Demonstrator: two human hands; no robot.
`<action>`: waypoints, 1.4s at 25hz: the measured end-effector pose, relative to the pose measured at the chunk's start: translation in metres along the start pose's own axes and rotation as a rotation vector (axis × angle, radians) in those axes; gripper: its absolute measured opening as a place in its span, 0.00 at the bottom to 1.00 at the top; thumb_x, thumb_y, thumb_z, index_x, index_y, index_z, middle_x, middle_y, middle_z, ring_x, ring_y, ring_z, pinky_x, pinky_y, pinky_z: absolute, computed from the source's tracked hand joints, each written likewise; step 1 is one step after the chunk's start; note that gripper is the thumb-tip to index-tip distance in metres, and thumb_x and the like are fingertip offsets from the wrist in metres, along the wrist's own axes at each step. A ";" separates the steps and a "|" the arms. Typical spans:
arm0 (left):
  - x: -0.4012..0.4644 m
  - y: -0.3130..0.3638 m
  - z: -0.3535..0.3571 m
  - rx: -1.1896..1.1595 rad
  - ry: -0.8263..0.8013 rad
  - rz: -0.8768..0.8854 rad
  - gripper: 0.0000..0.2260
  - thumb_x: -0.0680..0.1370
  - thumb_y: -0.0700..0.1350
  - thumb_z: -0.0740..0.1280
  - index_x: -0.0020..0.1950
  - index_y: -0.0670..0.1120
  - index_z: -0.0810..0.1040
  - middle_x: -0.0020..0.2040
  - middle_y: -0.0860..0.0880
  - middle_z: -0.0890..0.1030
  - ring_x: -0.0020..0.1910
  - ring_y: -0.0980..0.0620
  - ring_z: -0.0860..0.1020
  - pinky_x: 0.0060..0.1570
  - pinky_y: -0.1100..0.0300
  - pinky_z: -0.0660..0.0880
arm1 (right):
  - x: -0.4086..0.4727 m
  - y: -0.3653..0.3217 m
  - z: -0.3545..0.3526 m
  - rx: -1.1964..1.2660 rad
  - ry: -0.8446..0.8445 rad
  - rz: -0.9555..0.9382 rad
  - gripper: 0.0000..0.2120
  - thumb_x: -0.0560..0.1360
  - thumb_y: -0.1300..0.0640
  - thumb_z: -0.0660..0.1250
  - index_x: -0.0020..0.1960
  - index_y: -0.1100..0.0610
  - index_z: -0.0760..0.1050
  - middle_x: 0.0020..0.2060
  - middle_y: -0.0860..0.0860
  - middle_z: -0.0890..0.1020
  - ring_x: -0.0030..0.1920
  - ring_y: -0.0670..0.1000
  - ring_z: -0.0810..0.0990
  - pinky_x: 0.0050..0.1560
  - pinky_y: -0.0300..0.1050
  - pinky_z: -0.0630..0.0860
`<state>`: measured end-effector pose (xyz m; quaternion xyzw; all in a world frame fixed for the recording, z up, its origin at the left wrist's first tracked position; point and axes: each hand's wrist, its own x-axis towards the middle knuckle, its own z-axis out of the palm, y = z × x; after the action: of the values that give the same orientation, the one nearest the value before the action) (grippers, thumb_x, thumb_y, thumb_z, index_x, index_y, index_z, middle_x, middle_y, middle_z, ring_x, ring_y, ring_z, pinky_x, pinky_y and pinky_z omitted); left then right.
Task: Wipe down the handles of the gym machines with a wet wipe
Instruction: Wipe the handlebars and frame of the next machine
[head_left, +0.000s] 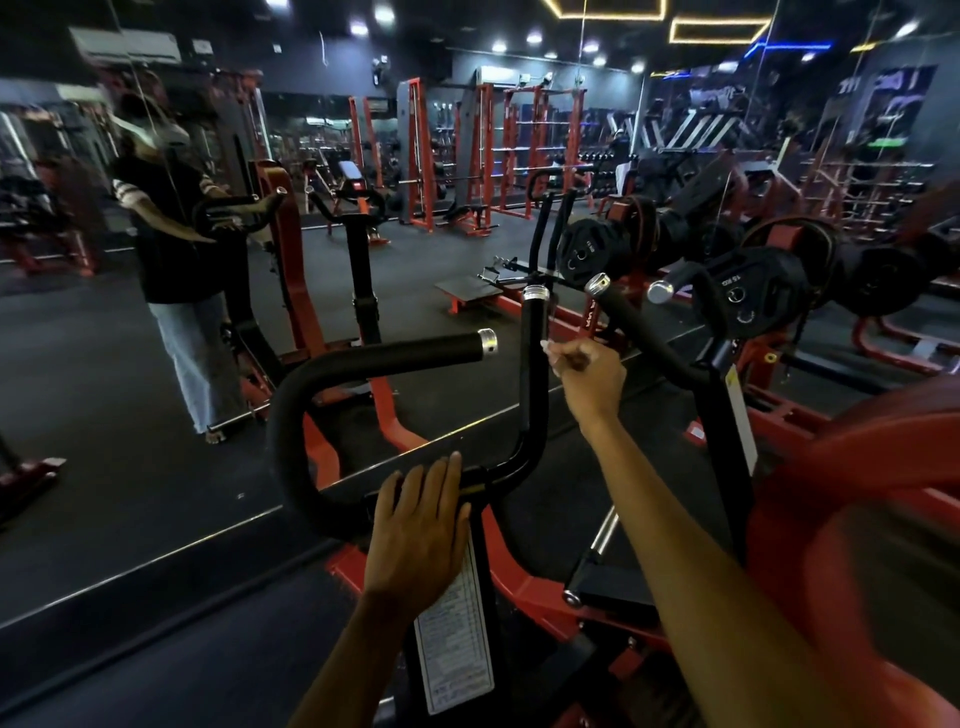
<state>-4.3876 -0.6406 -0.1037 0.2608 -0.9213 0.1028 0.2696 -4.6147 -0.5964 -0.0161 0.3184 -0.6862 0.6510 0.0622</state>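
Black foam covers the machine's curved handlebar (332, 395), which bends in a loop on one side and rises as an upright grip (535, 358) with a silver end cap on the other. The left hand (415, 535) lies flat on the lower crossbar of this handlebar, fingers straight and together, pressing on it rather than wrapping it. Up and to the right of that hand, the right hand (587, 376) is curled into a pinch just beside the upright grip, about halfway up its foam; something pale shows at the fingertips (553, 353), probably the wet wipe (546, 347), though it is too small to make out clearly. Below the left hand a white printed label (457, 639) is fixed to the red frame (524, 582). Beyond the right hand, black weight plates (753, 291) sit on pegs, and a mirror (156, 260) to the far left reflects the person.
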 end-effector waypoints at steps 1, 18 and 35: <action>-0.003 0.003 0.000 0.001 -0.016 -0.022 0.26 0.82 0.51 0.43 0.68 0.39 0.71 0.61 0.42 0.77 0.58 0.42 0.76 0.61 0.44 0.66 | -0.006 0.003 -0.002 -0.012 0.004 -0.017 0.01 0.71 0.66 0.70 0.42 0.62 0.80 0.38 0.52 0.82 0.38 0.44 0.79 0.42 0.27 0.74; -0.014 0.004 0.002 0.033 -0.053 -0.007 0.25 0.82 0.51 0.43 0.71 0.39 0.64 0.66 0.40 0.74 0.64 0.40 0.72 0.65 0.42 0.62 | -0.111 0.027 -0.006 -0.419 -0.183 -0.680 0.08 0.73 0.64 0.64 0.49 0.62 0.80 0.47 0.52 0.79 0.50 0.46 0.76 0.51 0.36 0.76; -0.016 -0.004 0.018 0.020 0.060 0.049 0.23 0.82 0.50 0.45 0.71 0.40 0.64 0.68 0.41 0.72 0.66 0.41 0.70 0.65 0.44 0.62 | 0.066 -0.054 -0.009 -1.356 -0.430 -0.910 0.19 0.63 0.70 0.71 0.53 0.66 0.77 0.50 0.59 0.78 0.52 0.59 0.77 0.51 0.50 0.77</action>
<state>-4.3819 -0.6435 -0.1274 0.2378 -0.9178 0.1262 0.2918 -4.6420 -0.6093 0.0642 0.5743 -0.7304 -0.0653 0.3640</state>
